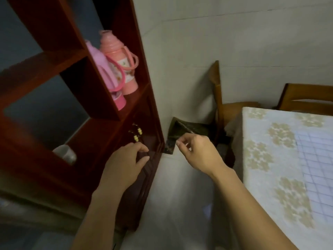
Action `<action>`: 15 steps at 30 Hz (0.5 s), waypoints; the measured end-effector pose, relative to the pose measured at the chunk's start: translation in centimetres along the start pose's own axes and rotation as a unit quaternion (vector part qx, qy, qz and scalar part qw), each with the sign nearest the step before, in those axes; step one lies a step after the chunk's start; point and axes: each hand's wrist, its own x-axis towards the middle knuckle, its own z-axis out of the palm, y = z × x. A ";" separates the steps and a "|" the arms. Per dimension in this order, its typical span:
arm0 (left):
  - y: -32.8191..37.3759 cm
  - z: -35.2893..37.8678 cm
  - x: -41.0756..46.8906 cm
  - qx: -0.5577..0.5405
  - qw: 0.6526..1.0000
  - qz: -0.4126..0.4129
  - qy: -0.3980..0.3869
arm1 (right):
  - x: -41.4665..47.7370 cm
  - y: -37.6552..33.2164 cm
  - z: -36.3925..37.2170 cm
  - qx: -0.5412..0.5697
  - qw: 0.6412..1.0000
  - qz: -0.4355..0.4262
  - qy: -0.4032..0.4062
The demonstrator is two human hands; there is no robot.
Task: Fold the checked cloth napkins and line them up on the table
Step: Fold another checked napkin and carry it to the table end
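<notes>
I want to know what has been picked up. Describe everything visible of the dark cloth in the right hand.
The dark cloth is soft fabric, olive-brown as it looks; blur hides any pattern. It is bunched, with a diagonal crease, and held in the air before the white wall, between the red-brown cabinet and the wooden chair. The right hand pinches its lower edge; one corner hangs down beside the cabinet's edge, touching or not I cannot tell.

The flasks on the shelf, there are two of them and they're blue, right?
Not blue. The head view shows that the front flask and the back flask are both pink. There are two of them, and they do stand on the dark red shelf.
</notes>
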 end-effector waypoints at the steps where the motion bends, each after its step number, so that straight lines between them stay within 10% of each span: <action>1: 0.7 1.0 1.8 -0.002 1.000 0.016 -0.009 | 0.4 1.3 -0.5 -0.008 1.000 0.015 0.007; 15: 16.6 12.5 28.1 -0.083 0.922 0.334 -0.177 | 6.5 14.5 -11.8 -0.097 0.927 0.287 0.219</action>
